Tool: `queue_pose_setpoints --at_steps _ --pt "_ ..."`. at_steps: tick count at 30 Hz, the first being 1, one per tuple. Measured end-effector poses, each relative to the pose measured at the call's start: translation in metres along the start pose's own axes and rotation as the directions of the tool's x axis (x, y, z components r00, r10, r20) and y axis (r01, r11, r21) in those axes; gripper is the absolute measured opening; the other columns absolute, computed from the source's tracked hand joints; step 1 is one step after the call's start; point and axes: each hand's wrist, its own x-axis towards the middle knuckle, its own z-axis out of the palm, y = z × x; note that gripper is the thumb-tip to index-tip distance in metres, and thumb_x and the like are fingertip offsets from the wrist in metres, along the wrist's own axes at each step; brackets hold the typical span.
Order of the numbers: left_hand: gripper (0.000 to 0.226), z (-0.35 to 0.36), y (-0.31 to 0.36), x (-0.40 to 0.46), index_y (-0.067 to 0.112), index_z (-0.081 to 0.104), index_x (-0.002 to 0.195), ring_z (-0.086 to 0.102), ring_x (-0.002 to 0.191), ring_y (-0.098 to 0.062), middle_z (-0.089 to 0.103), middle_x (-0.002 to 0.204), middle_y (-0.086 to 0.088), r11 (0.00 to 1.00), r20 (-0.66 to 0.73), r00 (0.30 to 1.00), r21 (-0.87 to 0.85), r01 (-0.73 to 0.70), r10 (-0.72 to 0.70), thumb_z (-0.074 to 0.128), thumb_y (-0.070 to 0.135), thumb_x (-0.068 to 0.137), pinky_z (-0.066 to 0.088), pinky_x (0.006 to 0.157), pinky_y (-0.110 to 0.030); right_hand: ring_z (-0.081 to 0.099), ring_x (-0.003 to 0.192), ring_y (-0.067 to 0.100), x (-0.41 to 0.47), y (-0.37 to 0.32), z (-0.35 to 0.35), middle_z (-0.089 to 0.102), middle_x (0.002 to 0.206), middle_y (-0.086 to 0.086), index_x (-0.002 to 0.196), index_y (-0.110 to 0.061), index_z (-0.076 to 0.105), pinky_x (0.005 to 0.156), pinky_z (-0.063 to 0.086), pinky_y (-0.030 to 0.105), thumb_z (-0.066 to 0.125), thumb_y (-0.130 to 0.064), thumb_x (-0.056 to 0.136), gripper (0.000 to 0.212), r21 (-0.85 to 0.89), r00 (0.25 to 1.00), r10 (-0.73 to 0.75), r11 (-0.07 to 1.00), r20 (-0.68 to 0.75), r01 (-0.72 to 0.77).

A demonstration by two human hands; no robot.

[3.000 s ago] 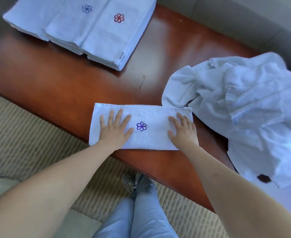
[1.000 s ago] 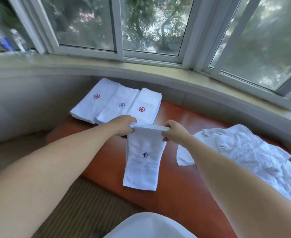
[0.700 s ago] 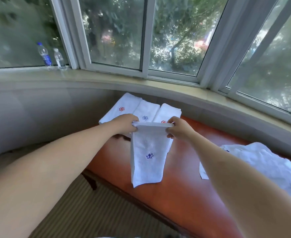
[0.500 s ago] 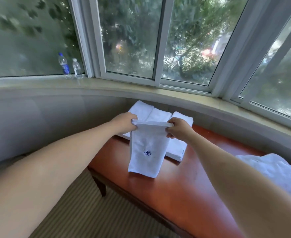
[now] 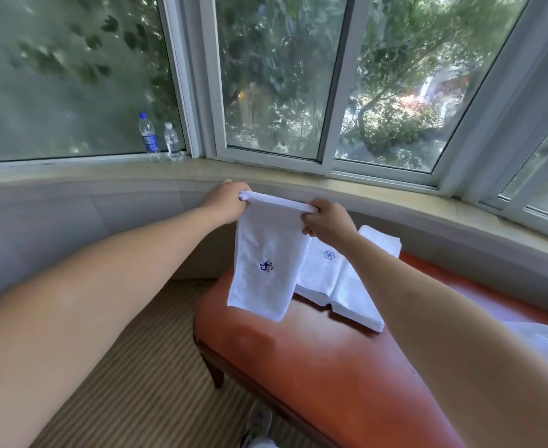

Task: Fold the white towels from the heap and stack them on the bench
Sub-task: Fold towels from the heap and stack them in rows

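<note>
A folded white towel with a dark blue flower mark hangs in the air above the left end of the red-brown bench. My left hand grips its top left corner and my right hand grips its top right corner. Behind it, stacks of folded white towels lie on the bench, partly hidden by the hanging towel and my right arm. A bit of the heap of unfolded towels shows at the right edge.
A curved grey wall and stone window sill run behind the bench. Two water bottles stand on the sill at the left. Striped carpet lies below the bench's left end, and my shoe shows at the bottom.
The towel went from flat on the bench to hanging from both hands. It has been carried left and up toward the stacks at the bench's left end; my view rose toward the window.
</note>
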Motion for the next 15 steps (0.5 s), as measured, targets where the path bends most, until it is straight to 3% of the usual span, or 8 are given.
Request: queue_pose_setpoints --at_steps 6,10,13,15 --pt "0.024 0.003 -0.020 0.073 0.031 0.066 0.096 0.060 0.103 -0.027 0.066 0.116 0.000 1.000 0.000 1.000 0.004 -0.018 0.018 0.049 0.015 0.091 0.045 0.074 -0.035 0.072 0.062 0.010 0.070 0.005 0.019 0.074 0.065 0.000 0.094 -0.015 0.068 0.071 0.061 0.040 0.050 -0.016 0.084 0.021 0.021 0.999 0.035 0.999 -0.020 -0.035" --pt "0.023 0.021 -0.031 0.133 0.031 0.065 0.093 0.060 0.098 -0.025 0.066 0.111 0.004 0.998 0.062 0.997 0.030 -0.048 0.046 0.048 0.015 0.091 0.045 0.071 -0.034 0.072 0.062 0.011 0.128 0.022 0.030 0.074 0.065 0.000 0.093 -0.014 0.067 0.073 0.060 0.039 0.050 -0.015 0.082 0.020 0.029 0.996 0.079 0.997 -0.042 -0.077" --pt "0.023 0.045 -0.037 0.181 0.025 0.066 0.095 0.061 0.092 -0.027 0.068 0.106 0.000 0.997 0.131 0.990 0.054 -0.056 0.048 0.047 0.014 0.091 0.041 0.063 -0.032 0.073 0.066 0.013 0.171 0.043 0.040 0.072 0.062 -0.004 0.091 -0.015 0.065 0.067 0.059 0.035 0.049 -0.014 0.081 0.019 -0.007 0.992 0.121 0.993 -0.038 -0.121" --pt "0.023 0.066 -0.041 0.212 0.026 0.065 0.097 0.062 0.096 -0.029 0.067 0.111 0.000 0.996 0.179 0.983 0.069 -0.053 0.040 0.047 0.014 0.092 0.043 0.067 -0.033 0.073 0.069 0.016 0.199 0.061 0.046 0.072 0.061 -0.005 0.092 -0.019 0.064 0.061 0.056 0.032 0.049 -0.015 0.082 0.019 -0.014 0.987 0.157 0.987 -0.033 -0.158"
